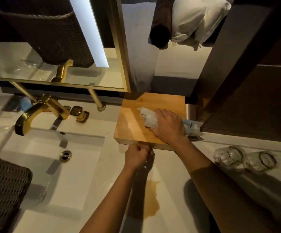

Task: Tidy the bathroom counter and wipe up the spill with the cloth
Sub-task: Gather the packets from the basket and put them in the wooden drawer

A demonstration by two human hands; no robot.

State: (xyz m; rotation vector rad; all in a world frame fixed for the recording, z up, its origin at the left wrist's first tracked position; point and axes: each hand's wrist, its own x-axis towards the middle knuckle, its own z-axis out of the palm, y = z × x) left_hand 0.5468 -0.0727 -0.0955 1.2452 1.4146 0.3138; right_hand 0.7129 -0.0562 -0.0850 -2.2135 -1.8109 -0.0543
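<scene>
A wooden box (133, 121) stands on the white counter (170, 174) to the right of the sink. My right hand (169, 126) rests on its top, gripping clear plastic sachets (149, 117). More sachets (192, 127) stick out at the box's right edge. My left hand (135, 155) is closed at the box's front edge, apparently pinching a small drawer pull that I cannot see clearly. A brown spill (151, 199) lies on the counter in front of the box, between my two forearms. No cloth is recognisable on the counter.
The sink (55, 165) with a gold tap (35, 113) fills the left. Two wrapped glasses (245, 159) lie on the counter at right. A dark woven basket (3, 190) sits at lower left. A gold-framed mirror (52, 47) hangs behind, white and dark towels (186, 24) above right.
</scene>
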